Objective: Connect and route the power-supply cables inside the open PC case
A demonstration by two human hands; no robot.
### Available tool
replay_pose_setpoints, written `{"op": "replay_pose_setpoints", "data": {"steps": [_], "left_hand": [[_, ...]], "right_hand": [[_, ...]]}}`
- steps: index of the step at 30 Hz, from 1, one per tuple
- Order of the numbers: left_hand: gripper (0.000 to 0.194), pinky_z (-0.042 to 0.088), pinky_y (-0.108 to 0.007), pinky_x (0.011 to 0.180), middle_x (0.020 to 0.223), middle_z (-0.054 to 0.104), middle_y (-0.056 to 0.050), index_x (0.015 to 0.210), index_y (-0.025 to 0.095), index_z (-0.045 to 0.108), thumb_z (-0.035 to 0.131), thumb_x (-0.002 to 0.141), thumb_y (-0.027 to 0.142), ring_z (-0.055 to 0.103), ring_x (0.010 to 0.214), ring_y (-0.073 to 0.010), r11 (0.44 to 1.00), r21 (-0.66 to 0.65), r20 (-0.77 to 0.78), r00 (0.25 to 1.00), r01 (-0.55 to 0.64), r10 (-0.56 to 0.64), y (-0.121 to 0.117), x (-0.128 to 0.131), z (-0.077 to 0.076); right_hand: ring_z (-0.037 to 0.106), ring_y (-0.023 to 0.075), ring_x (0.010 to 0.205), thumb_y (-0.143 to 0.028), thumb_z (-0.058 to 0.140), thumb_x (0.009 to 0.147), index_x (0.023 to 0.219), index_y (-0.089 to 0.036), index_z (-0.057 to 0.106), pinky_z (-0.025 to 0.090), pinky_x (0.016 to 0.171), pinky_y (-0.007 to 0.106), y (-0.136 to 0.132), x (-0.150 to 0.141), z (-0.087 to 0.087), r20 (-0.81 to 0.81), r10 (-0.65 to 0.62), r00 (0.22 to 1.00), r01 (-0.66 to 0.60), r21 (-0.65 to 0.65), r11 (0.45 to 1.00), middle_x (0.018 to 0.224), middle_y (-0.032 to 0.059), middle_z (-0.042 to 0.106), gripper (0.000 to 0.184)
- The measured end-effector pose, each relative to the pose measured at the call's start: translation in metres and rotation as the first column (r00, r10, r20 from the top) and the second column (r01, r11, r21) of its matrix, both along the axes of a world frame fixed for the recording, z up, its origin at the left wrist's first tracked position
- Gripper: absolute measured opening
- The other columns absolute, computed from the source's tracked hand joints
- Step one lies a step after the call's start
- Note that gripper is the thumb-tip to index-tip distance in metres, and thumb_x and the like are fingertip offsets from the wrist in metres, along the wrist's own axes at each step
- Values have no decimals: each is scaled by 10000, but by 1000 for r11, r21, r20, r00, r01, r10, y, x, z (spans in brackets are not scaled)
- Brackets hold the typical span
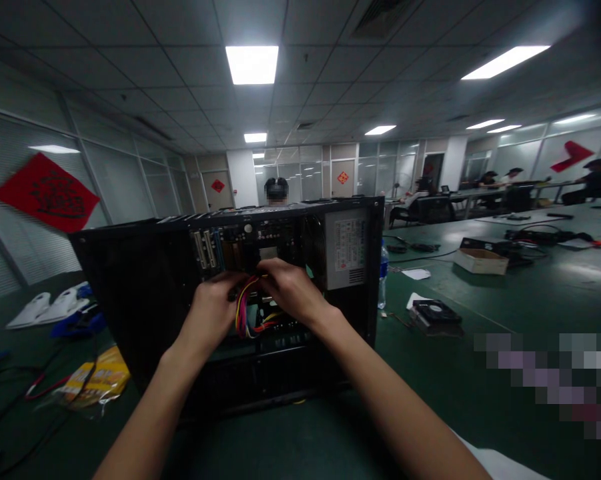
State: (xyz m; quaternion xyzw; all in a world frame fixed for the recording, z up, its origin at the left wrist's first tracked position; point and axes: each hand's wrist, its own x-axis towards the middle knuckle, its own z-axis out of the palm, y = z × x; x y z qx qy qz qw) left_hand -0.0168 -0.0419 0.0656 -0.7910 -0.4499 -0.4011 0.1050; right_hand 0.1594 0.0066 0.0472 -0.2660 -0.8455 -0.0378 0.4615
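Observation:
An open black computer case (130, 293) stands on its side on the green table in front of me, its motherboard and grey power supply (347, 250) exposed. Both my hands reach inside it. My left hand (213, 310) is closed around a bundle of yellow, red and black cables (243, 313). My right hand (290, 287) has its fingers curled and pinched on the same cables near a connector on the board. What the fingertips grip exactly is hidden.
A small black fan (436, 312) and a water bottle (383, 273) lie right of the case, a cardboard box (480, 259) farther back. A yellow packet (97, 380) and white items (50, 308) lie at the left. People sit at tables in the background.

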Motion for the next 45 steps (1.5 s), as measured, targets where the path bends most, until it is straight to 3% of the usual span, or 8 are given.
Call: {"op": "replay_pose_setpoints", "data": {"steps": [10, 16, 21, 24, 29, 35, 39, 45], "left_hand": [[502, 572, -313, 825, 1107, 718, -77, 1345, 199, 477, 547, 850, 242, 704, 975, -227, 999, -27, -22, 999, 22, -23, 2, -4, -5], [434, 580, -290, 820, 1144, 711, -65, 1283, 215, 542, 543, 849, 207, 715, 943, -209, 995, 53, -93, 992, 90, -84, 2, -7, -7], [333, 573, -272, 845, 1092, 734, -53, 1173, 208, 641, 566, 849, 210, 720, 908, -193, 988, 132, -37, 996, 83, -79, 5, -8, -11], [318, 569, -286, 865, 1089, 736, -52, 1141, 202, 667, 607, 831, 239, 718, 913, -198, 988, 128, 10, 997, 81, -83, 4, -7, -11], [291, 562, -325, 890, 1069, 742, -56, 1092, 193, 702, 580, 829, 211, 711, 941, -218, 994, 84, 17, 998, 66, -68, 7, -8, -11], [308, 510, -391, 969, 1153, 713, -56, 1082, 251, 721, 532, 841, 218, 657, 1092, -259, 997, -69, -128, 992, -29, 20, 16, -12, -13], [331, 514, -401, 959, 1115, 727, -53, 1054, 223, 736, 467, 864, 258, 670, 1067, -251, 979, -202, -54, 998, -42, 31, 22, -5, -19], [409, 513, -399, 926, 1131, 717, -91, 1124, 162, 706, 477, 857, 369, 671, 1053, -271, 920, -384, 29, 995, -75, 93, 32, 3, -36]], "right_hand": [[593, 181, 1042, -182, 478, 959, 1175, -183, 627, 469, 894, 315, -1, 4, 5, 28, 96, 995, -97, 42, 994, 1119, 99, 652, 263], [590, 176, 967, -145, 422, 964, 1034, -135, 642, 471, 853, 304, -10, 9, 13, 106, 203, 973, -202, -20, 979, 1044, 102, 650, 231], [599, 191, 1062, -137, 475, 914, 1371, -146, 446, 462, 927, 342, -11, 10, 15, -42, 210, 977, -213, -85, 973, 1151, 109, 653, 458], [578, 197, 1115, -62, 507, 826, 1413, -135, 383, 458, 947, 345, -10, 10, 14, -10, 200, 980, -201, -66, 977, 1222, 119, 621, 604], [587, 199, 1041, -62, 471, 874, 1126, -156, 590, 477, 878, 310, -14, 5, 16, 197, -70, 978, 70, 10, 998, 1110, 103, 608, 293], [643, 222, 892, -39, 433, 891, 1032, -145, 620, 510, 712, 302, -24, 6, 12, 377, -363, 852, 426, -98, 899, 1069, 150, 618, 258], [666, 256, 938, 26, 449, 839, 1075, -97, 656, 511, 740, 309, -21, 5, 4, 458, -366, 810, 515, -258, 817, 1070, 202, 661, 337], [658, 277, 1034, 24, 496, 816, 1132, -52, 671, 499, 821, 296, -10, 4, 2, 521, -326, 789, 525, -295, 799, 1117, 234, 672, 369]]}}
